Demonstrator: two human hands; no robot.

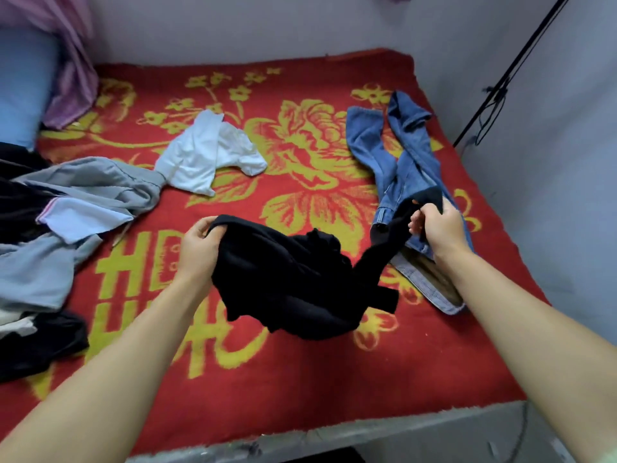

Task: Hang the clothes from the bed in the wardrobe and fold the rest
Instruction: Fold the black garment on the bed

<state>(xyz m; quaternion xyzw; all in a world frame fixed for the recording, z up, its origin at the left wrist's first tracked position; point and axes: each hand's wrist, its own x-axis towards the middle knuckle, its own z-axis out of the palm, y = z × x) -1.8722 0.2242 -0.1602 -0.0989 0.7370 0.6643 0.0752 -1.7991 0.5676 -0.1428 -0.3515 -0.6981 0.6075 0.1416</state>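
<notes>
- Pale walls (233,25) enclosed a bed (300,379) covered by a red blanket (417,362) with a yellow flower pattern and yellow lettering.
- Left hand (197,248): fingers curled round one edge of a black garment (283,279), thumb on the near side of the cloth, gripping it above the blanket.
- Right hand (434,225): fingers and thumb pinched a narrow end of the same black garment, raised over the lower part of a pair of jeans (400,168).
- The black garment hung bunched between the two hands, sagging in the middle; whether its lowest folds touched the blanket could not be told.
- The jeans lay crumpled along the right side of the bed, legs pointing toward the far wall, waistband nearest the viewer.
- A white garment (207,155) lay crumpled near the middle of the bed, beyond the hands.
- A grey garment (83,195) sprawled on the left side, its far end touching the white garment.
- Dark clothes (36,342) were heaped at the left edge, partly under the grey garment.
- A blue pillow (23,85) stood at the far left corner, with a purple cloth (70,61) draped beside it.
- A black rod (514,68) leaned against the right wall, with a cord hanging from it.
</notes>
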